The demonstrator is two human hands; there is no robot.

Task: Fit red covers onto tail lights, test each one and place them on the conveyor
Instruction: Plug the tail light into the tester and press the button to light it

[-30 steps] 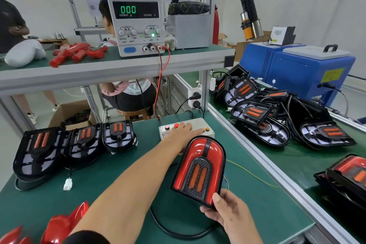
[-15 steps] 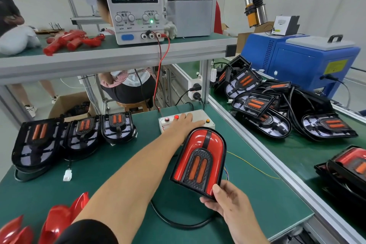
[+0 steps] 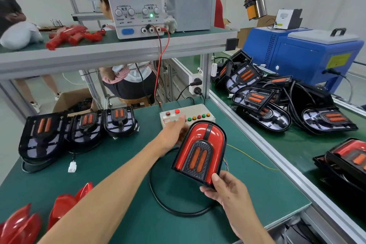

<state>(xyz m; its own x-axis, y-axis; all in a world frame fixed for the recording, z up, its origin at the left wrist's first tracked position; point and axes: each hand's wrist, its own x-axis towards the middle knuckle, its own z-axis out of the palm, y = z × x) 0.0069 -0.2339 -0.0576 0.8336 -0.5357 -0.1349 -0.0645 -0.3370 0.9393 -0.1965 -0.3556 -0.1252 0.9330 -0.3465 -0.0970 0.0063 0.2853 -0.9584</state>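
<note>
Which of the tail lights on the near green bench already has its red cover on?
The tail light held upright by the right hand, beside the button box. The three uncovered lights at the bench's left show bare black housings.

The covered tail light [image 3: 200,153] is held upright at its lower corner by the right hand [image 3: 227,189]. Just behind the grip, the switch box [image 3: 187,114] is reached by the left hand [image 3: 174,131]. Uncovered lights [image 3: 79,128] are lined up left (loose covers [image 3: 65,204] nearer), the conveyor [image 3: 297,144] right.
</note>
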